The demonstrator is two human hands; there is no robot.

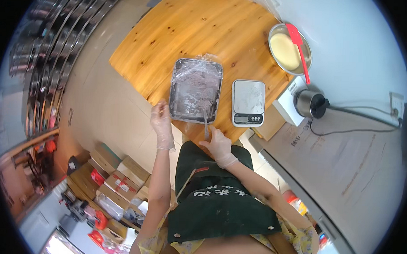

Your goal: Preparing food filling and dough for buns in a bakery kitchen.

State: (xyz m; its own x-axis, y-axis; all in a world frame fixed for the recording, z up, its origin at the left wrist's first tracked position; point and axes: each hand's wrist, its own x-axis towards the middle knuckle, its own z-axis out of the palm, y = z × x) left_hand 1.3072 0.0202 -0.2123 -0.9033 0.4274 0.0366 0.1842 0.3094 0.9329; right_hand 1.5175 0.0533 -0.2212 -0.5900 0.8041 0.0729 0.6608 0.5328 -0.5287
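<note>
A dark rectangular tray [172,92] lies on the wooden table, coated inside with a pale, patchy residue. Crumpled clear plastic film [197,68] covers its far end. Beside the tray's near left corner is my left hand [162,123], in a clear glove, its fingers loosely bent with gaps between them; nothing shows in it. A thin utensil, perhaps a spoon [206,125], leans over the tray's near edge with its handle toward me. My right hand [220,147], also gloved, is at that handle's end, thumb and forefinger apart around it without a visible grip.
Right of the tray stands a white kitchen scale [249,99]. Farther right, a metal bowl [310,52] holds pale yellow batter and a red spatula [300,47]. A steel kettle-like pot [309,104] with a cord stands on a white box [286,103]. Cardboard boxes [121,182] sit lower left.
</note>
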